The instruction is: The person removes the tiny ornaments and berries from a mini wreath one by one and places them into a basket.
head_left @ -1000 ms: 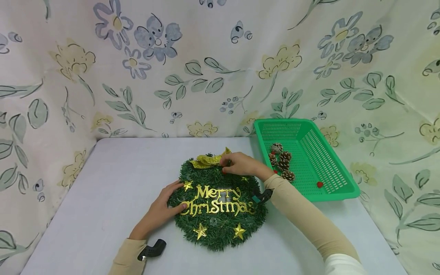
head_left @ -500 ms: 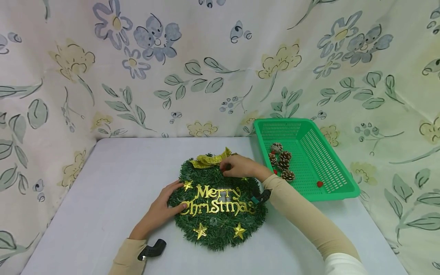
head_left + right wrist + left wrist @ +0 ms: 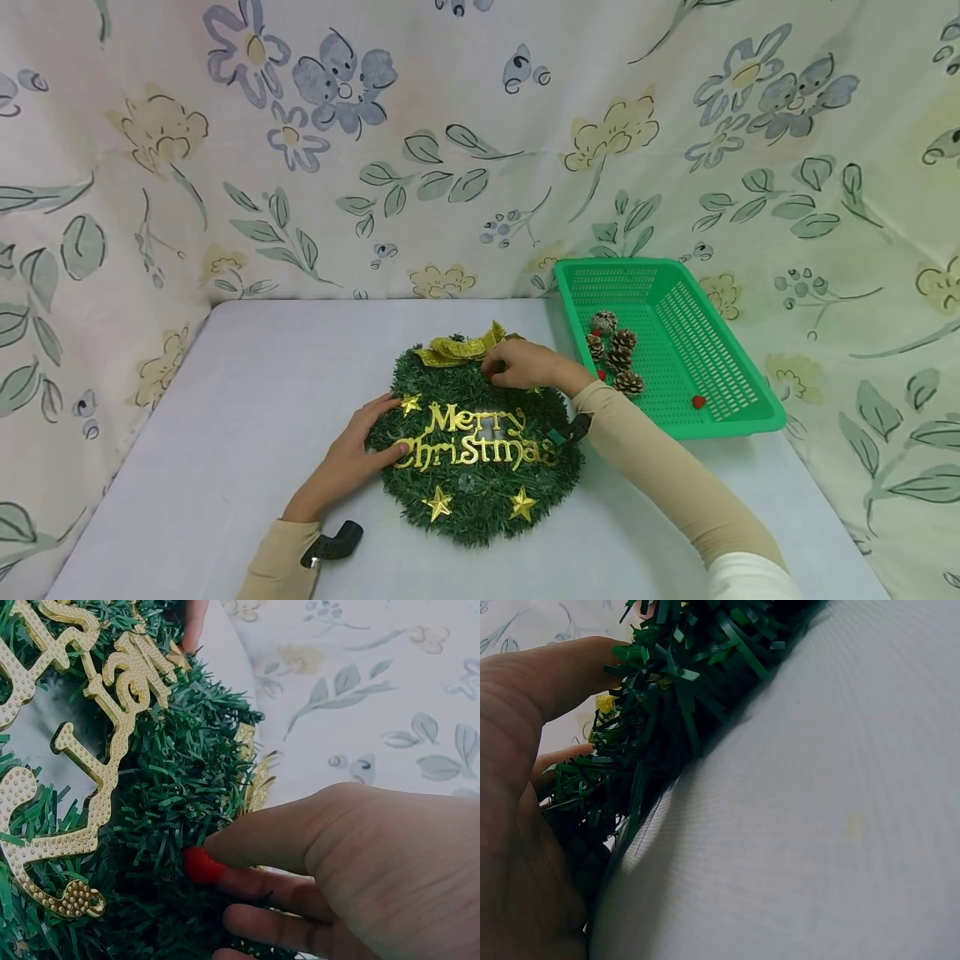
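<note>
A green tinsel wreath (image 3: 480,521) with gold "Merry Christmas" lettering (image 3: 475,452), gold stars (image 3: 522,503) and a gold ribbon bow (image 3: 450,352) lies flat on the table. My left hand (image 3: 347,458) rests on its left edge, thumb by the lettering and fingers beside the upper-left star; the left wrist view shows the thumb on the tinsel (image 3: 690,682). Near the bow, my right hand (image 3: 531,364) pinches a small red ball (image 3: 201,866) between thumb and index finger. In the right wrist view the ball sits against the tinsel; its underside is hidden.
A green plastic basket (image 3: 750,367) stands at the back right, holding several pine cones (image 3: 618,359) and a few small red balls (image 3: 698,402). The white table (image 3: 225,400) meets a floral curtain (image 3: 450,125) along its back edge.
My right hand has lowered slightly towards the wreath below the bow, keeping its pinch on the red ball. The left hand and the wreath have stayed put.
</note>
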Motion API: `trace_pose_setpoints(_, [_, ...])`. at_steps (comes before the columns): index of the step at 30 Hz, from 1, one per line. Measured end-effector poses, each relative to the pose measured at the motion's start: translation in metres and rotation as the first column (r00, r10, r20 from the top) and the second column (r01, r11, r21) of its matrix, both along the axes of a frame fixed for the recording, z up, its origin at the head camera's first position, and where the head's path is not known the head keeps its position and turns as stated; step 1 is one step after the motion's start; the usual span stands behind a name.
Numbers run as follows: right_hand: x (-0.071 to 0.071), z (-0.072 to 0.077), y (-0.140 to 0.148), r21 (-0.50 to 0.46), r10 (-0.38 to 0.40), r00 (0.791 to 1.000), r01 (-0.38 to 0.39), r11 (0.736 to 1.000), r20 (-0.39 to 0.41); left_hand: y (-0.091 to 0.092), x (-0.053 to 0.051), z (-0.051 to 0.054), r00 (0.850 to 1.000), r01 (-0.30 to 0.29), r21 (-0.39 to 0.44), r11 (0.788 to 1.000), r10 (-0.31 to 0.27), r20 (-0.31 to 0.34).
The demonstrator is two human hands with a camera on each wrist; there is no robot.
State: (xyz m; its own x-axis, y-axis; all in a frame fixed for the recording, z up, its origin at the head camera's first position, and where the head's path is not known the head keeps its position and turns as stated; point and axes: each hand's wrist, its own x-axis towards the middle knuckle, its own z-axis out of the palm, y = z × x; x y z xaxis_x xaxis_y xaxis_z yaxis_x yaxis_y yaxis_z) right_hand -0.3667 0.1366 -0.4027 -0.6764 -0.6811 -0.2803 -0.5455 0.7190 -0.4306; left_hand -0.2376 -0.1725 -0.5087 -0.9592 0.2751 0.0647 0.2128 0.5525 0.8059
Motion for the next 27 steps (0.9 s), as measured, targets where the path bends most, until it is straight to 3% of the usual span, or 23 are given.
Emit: trace_pose_setpoints(27, [0.0006, 0.0007, -0.0002, 0.018, -0.013, 0.999, 0.012, 1.000, 0.044, -0.0008, -0.0006, -0.0022, 1.000, 0.001, 0.000, 1.000, -0.001, 0.000])
